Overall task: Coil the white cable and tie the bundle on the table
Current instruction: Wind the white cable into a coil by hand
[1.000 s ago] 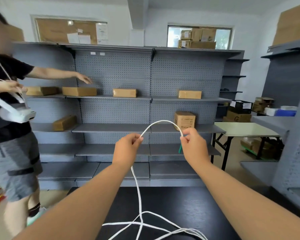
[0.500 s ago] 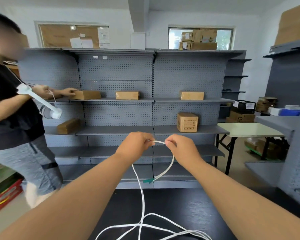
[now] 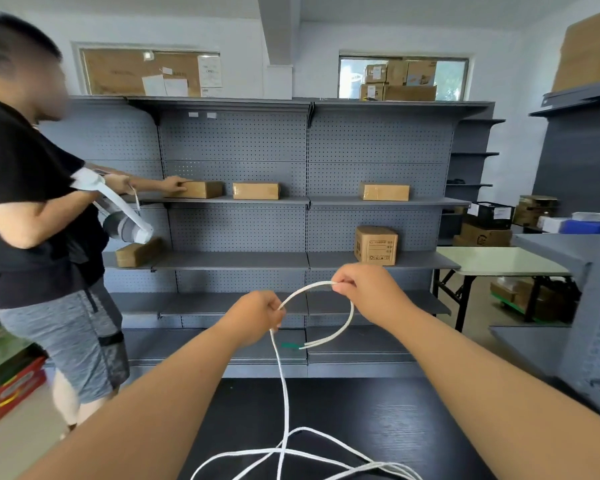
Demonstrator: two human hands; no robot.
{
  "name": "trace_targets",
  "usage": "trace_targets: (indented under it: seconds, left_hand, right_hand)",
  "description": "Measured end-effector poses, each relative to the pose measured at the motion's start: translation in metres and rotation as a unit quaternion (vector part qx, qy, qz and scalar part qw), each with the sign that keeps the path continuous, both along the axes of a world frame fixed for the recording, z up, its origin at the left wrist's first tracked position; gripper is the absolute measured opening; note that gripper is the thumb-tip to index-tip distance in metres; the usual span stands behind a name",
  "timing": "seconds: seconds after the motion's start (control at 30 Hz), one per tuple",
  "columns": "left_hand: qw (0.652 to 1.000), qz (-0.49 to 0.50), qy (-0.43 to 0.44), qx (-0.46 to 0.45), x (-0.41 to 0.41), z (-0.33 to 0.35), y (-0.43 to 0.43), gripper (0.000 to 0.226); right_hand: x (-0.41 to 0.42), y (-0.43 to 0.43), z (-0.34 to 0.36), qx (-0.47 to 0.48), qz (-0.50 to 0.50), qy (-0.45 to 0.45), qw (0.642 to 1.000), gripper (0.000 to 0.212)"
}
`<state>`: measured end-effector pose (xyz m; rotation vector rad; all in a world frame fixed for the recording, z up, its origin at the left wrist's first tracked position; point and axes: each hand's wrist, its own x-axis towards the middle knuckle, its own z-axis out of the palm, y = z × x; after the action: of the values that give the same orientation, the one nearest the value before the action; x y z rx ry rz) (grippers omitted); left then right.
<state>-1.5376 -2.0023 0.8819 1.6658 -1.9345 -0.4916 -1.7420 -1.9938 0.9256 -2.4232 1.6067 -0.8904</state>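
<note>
As a small loop hung between them, the left hand [image 3: 257, 315] and right hand [image 3: 368, 292] each pinched the white cable [image 3: 282, 452]. The rest lay tangled on the near dark surface [image 3: 361, 410].

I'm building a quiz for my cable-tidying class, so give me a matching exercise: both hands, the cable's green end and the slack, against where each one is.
Things:
1 left hand
2 right hand
3 green end
4 slack of the white cable

Places:
A lies in loose loops on the black table
B pinches the raised loop at its highest point
C dangles free, above the table
D grips the strand that drops to the table

Pairs: 1-D, 2-B, 3-C, 4-A
</note>
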Motion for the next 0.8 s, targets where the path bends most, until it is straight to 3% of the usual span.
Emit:
trace_targets:
  seconds: [0.13,0.3,0.5,0.6,0.8]
  left_hand:
    - [0.991,0.016,0.128,0.037,0.015,-0.011,-0.004,0.026]
    - [0.949,0.074,0.285,0.111,0.009,-0.015,-0.001,0.051]
    - [0.822,0.026,0.557,0.116,-0.005,-0.007,0.004,0.017]
    - [0.821,0.006,0.562,0.097,-0.007,-0.007,0.004,0.026]
    - [0.826,0.033,0.561,0.050,-0.014,-0.010,0.001,0.018]
  right_hand:
    - [-0.013,-0.006,0.005,-0.015,-0.010,-0.024,1.000,0.016]
    - [-0.013,-0.009,0.006,-0.023,-0.020,-0.076,0.997,0.013]
    - [-0.017,-0.015,0.002,-0.015,-0.044,-0.177,0.983,0.016]
    - [-0.018,-0.017,0.000,0.000,-0.051,-0.238,0.970,0.014]
    - [-0.014,-0.014,-0.006,0.021,-0.067,-0.311,0.948,0.013]
